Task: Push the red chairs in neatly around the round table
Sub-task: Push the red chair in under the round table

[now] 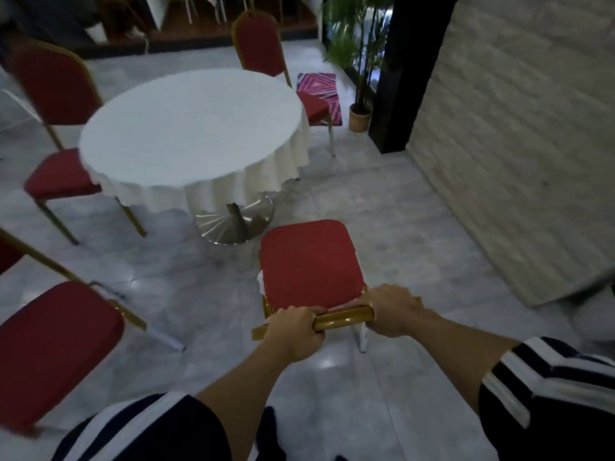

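Both hands, left hand point(294, 331) and right hand point(394, 311), are clamped on the gold top rail of the near red chair point(309, 264). Its red seat front stops just short of the round table point(189, 128) base; bare floor lies to the right.

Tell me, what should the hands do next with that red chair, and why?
Probably slide it forward and a bit left. Both hands, left and right, grip the gold top rail of the red chair, whose seat sits short of the round table, near its silver base.
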`<state>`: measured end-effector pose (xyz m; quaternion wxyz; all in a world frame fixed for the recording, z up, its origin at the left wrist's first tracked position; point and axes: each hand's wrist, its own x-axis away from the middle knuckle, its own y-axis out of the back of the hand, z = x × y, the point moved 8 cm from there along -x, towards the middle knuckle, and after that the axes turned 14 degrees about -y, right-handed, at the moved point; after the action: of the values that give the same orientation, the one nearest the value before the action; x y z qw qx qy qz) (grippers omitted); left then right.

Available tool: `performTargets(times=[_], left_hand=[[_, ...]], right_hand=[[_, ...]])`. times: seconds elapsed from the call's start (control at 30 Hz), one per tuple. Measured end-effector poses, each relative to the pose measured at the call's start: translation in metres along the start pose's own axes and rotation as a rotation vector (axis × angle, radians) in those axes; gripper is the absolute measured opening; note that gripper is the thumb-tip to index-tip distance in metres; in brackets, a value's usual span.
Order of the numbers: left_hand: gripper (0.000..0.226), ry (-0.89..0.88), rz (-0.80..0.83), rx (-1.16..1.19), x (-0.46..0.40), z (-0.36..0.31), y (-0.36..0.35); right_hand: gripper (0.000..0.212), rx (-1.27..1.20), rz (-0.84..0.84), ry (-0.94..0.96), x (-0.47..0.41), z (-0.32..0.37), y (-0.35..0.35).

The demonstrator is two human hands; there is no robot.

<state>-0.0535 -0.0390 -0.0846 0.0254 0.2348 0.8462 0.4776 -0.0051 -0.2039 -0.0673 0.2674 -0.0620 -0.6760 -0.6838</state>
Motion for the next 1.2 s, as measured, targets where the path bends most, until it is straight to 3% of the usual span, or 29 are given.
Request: performTargets(times=[0.13,0.27,0.47,0.93,1.2], left_hand=[[0.048,0.068,-0.074,0.001,0.017,0.008,-0.002],[0.052,0.088,-0.05,0.002,0.018,0.013,0.001],[0.033,0.112,0.002,0.073,-0.001,0.03,0.019],[0.058,0.186,-0.088,0.064,-0.094,0.136,0.112],[0.059,0.266,-0.092,0.073,-0.137,0.203,0.163]], right_hand=[[0.034,0.052,0.008,0.097,-0.011,0.017,0.005],[0.037,0.072,0.033,0.145,-0.027,0.024,0.011],[0.041,0.079,0.035,0.176,-0.059,0.03,0.025],[0.027,0.125,0.037,0.251,-0.22,0.071,0.099],[0.038,0.154,0.025,0.289,-0.308,0.109,0.136]])
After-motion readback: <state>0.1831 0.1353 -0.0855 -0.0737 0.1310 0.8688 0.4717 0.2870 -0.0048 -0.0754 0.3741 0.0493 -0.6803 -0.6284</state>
